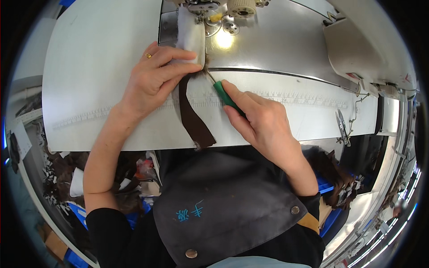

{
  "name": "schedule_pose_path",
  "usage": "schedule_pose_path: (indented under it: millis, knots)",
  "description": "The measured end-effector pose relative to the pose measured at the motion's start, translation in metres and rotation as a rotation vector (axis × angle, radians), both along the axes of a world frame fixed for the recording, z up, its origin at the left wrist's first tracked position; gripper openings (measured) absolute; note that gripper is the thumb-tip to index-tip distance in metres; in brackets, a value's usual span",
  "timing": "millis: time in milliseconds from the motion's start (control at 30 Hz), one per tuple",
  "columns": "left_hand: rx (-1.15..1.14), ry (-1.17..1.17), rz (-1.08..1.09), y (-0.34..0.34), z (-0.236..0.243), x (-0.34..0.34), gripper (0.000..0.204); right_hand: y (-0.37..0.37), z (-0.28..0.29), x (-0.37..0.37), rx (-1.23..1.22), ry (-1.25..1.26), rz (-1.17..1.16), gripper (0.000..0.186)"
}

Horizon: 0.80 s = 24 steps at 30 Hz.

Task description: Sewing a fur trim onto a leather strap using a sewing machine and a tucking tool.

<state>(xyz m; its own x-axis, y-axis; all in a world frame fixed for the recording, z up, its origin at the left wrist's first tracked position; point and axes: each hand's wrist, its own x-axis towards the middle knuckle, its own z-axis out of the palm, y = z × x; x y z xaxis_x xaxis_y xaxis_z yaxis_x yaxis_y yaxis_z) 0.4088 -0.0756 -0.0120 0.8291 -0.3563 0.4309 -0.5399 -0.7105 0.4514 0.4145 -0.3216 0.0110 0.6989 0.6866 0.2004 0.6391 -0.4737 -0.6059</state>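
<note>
A long white padded strip [191,38] lies under the needle area of a sewing machine [210,6], with dark fur showing at its near right corner. My left hand [152,78] grips its near end, fingertips pressed on top. From beneath those fingers a dark brown strip [194,118] hangs toward the table's front edge. In my right hand [266,120] is an awl with a green handle [229,99]. Its thin metal shaft points at the furry corner of the strip, close to my left fingertips; whether the tip touches is hard to tell.
A printed ruler scale [295,99] runs across the white tabletop [98,58]. Thread snips [342,127] lie near the right edge. Below the table at left sit brown and white scraps [67,174]; more brown pieces [333,174] are at lower right.
</note>
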Motion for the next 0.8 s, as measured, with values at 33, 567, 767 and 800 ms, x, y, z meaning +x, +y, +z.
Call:
schedule_pose_path:
  millis: [33,567,767,800]
  knots:
    - [-0.006,-0.009,0.012,0.000,0.000,-0.001,0.023,-0.002,0.002,-0.002,-0.008,0.018,-0.009,0.038]
    - [-0.042,0.009,0.089,0.007,-0.004,0.031,0.022,-0.022,0.000,0.001,-0.014,0.081,-0.244,0.036]
    - [-0.224,0.071,0.092,0.013,-0.015,0.052,0.023,-0.062,-0.007,-0.016,0.082,0.163,-0.578,0.036]
    - [-0.252,0.112,0.090,0.015,-0.017,0.057,0.023,-0.067,-0.009,-0.017,0.086,0.167,-0.601,0.037]
